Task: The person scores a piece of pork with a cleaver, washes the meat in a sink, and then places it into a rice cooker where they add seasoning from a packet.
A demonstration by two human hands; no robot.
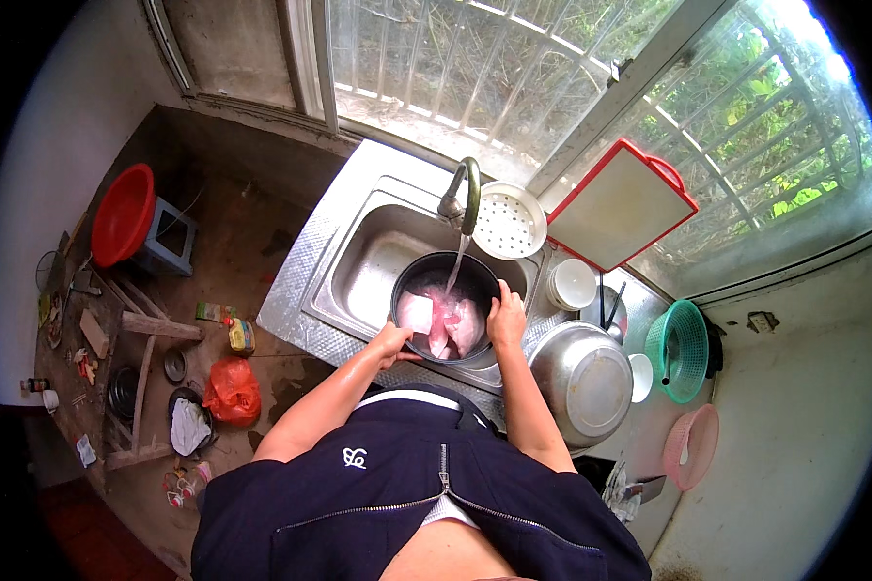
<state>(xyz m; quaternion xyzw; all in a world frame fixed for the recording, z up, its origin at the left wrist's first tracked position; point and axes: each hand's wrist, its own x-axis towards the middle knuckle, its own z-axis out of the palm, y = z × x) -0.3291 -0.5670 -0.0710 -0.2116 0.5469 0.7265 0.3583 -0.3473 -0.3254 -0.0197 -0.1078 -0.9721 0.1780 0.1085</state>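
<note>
A dark round pot [445, 257] sits over the right part of the stainless steel sink [363, 265]. Inside it lie several pieces of pale pink raw meat [465, 327] in reddish, frothy water. From the curved faucet [471, 192] a stream of water [456, 270] runs into the pot. My left hand [392, 345] grips the pot's near left rim, its thumb on the upper side. On the opposite side, my right hand [506, 317] holds the right rim. The fingers beneath the pot are partly hidden.
Right of the faucet are a white perforated basket [509, 221] and a red-edged cutting board [621, 207] leaning on the window. White bowls [574, 285], an overturned metal basin [585, 385] and a green colander [677, 352] crowd the right counter. A red plastic bag [232, 392] lies on the floor.
</note>
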